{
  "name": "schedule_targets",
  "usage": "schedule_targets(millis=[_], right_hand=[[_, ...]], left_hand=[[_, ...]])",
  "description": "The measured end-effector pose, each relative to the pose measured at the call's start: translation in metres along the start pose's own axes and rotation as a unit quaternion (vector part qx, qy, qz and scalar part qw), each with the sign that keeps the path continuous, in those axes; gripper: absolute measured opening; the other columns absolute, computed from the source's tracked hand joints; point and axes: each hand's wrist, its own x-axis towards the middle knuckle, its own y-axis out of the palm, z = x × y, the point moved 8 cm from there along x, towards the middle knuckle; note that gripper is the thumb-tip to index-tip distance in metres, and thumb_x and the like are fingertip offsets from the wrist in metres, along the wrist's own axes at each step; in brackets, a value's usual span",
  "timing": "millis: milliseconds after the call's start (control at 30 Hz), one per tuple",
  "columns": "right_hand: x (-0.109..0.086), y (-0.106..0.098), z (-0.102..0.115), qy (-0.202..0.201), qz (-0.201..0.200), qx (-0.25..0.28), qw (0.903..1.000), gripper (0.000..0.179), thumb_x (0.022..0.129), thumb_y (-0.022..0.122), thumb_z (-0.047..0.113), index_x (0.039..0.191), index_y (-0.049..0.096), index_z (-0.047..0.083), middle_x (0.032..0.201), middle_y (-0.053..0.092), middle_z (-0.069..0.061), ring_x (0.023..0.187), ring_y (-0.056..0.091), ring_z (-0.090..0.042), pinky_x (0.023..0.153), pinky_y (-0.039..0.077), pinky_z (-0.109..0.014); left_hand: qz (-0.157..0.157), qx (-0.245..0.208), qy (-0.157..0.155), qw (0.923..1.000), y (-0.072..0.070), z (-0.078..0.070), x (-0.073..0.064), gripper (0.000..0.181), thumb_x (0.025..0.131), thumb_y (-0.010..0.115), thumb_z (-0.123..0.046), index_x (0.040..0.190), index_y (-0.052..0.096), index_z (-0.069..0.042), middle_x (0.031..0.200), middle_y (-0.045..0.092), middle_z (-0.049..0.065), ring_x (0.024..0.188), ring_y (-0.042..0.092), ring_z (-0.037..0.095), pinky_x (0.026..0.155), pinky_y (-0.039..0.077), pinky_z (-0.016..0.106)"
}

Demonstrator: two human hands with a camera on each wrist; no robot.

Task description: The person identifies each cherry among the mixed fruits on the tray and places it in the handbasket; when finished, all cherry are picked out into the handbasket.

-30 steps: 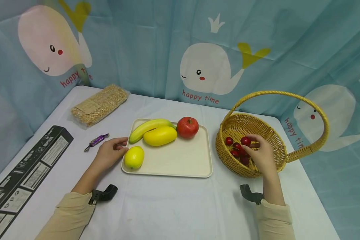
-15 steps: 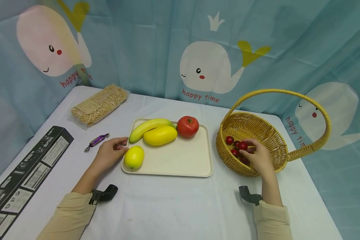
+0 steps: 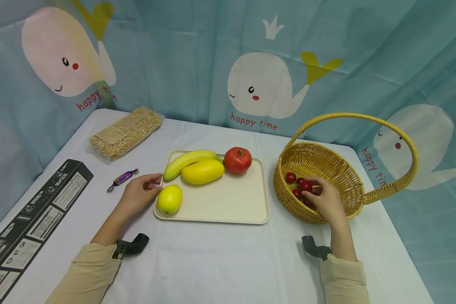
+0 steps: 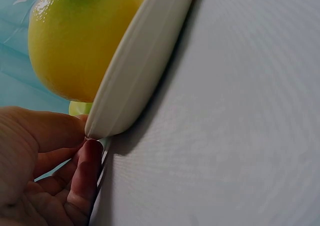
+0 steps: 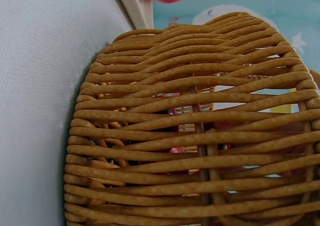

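My left hand point(image 3: 137, 194) pinches the left rim of a cream tray point(image 3: 228, 207); the left wrist view has the thumb on the rim and a finger under it. A lemon point(image 3: 169, 199) sits by that hand, and a banana point(image 3: 188, 162), a yellow mango-like fruit point(image 3: 203, 172) and a red pomegranate point(image 3: 237, 160) lie along the tray's far side. Inside the wicker basket point(image 3: 289, 204), my right hand point(image 3: 329, 200) pinches a dark red cherry point(image 3: 306, 186), low over several other cherries point(image 3: 291, 177). In the right wrist view the basket wall point(image 5: 200, 121) hides most of the hand.
The basket's tall arched handle point(image 3: 355, 116) rises over its right side. Left of the tray are a purple wrapped candy point(image 3: 123, 179), a bag of grain point(image 3: 127, 133) and a long black box point(image 3: 38, 219). A blue curtain point(image 3: 190, 63) hangs behind the white table.
My right hand has moved slightly left and down in the basket, bringing the cherry lower among the others. The left hand stays at the tray's rim.
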Motion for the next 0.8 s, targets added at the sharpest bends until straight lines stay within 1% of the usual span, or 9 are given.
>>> schedule_targets(millis=[233, 333, 500, 633, 700, 800], right_hand=[[0.000, 0.000, 0.002, -0.006, -0.009, 0.001, 0.9999, 0.042, 0.085, 0.066, 0.015, 0.123, 0.053, 0.004, 0.114, 0.056, -0.020, 0.098, 0.056, -0.034, 0.075, 0.052, -0.043], [-0.001, -0.002, 0.003, -0.006, -0.021, 0.008, 0.9997, 0.041, 0.085, 0.067, 0.016, 0.122, 0.054, 0.004, 0.112, 0.057, -0.020, 0.098, 0.055, -0.032, 0.074, 0.051, -0.042], [-0.002, -0.006, 0.003, -0.002, -0.044, 0.014, 0.9989, 0.038, 0.086, 0.065, 0.019, 0.121, 0.056, 0.006, 0.114, 0.057, -0.019, 0.101, 0.053, -0.031, 0.079, 0.049, -0.046], [-0.002, -0.008, 0.004, 0.003, -0.062, 0.017, 0.9979, 0.037, 0.088, 0.063, 0.025, 0.120, 0.057, 0.007, 0.115, 0.057, -0.016, 0.103, 0.053, -0.032, 0.081, 0.048, -0.046], [-0.002, -0.010, 0.007, -0.002, -0.074, 0.019, 0.9971, 0.036, 0.089, 0.061, 0.027, 0.120, 0.057, 0.008, 0.116, 0.057, -0.015, 0.105, 0.053, -0.032, 0.081, 0.048, -0.046], [-0.001, -0.013, 0.017, -0.020, -0.090, 0.025, 0.9954, 0.038, 0.090, 0.059, 0.031, 0.120, 0.058, 0.008, 0.119, 0.057, -0.013, 0.108, 0.052, -0.032, 0.081, 0.048, -0.046]], left_hand=[[0.002, -0.002, -0.002, 1.0000, -0.001, 0.000, -0.001, 0.042, 0.086, 0.062, -0.008, 0.125, 0.053, 0.005, 0.107, 0.062, 0.018, 0.083, 0.053, 0.022, 0.066, 0.042, 0.020], [0.001, -0.003, -0.002, 1.0000, -0.001, -0.001, -0.001, 0.042, 0.086, 0.062, -0.008, 0.125, 0.053, 0.005, 0.107, 0.062, 0.018, 0.083, 0.053, 0.022, 0.066, 0.042, 0.020], [0.002, -0.003, -0.001, 1.0000, -0.001, -0.002, 0.000, 0.042, 0.086, 0.062, -0.008, 0.125, 0.053, 0.005, 0.107, 0.061, 0.018, 0.084, 0.053, 0.022, 0.067, 0.042, 0.020], [0.008, -0.002, -0.002, 1.0000, -0.002, -0.003, 0.000, 0.043, 0.086, 0.062, -0.008, 0.126, 0.052, 0.005, 0.107, 0.061, 0.019, 0.084, 0.053, 0.022, 0.066, 0.042, 0.019], [0.011, -0.003, -0.004, 0.9999, -0.003, -0.004, 0.000, 0.043, 0.087, 0.061, -0.009, 0.126, 0.052, 0.006, 0.108, 0.061, 0.019, 0.084, 0.053, 0.023, 0.067, 0.043, 0.020], [0.007, 0.000, -0.001, 1.0000, -0.008, -0.007, 0.000, 0.043, 0.089, 0.060, -0.012, 0.127, 0.051, 0.005, 0.109, 0.060, 0.020, 0.088, 0.054, 0.026, 0.073, 0.045, 0.029]])
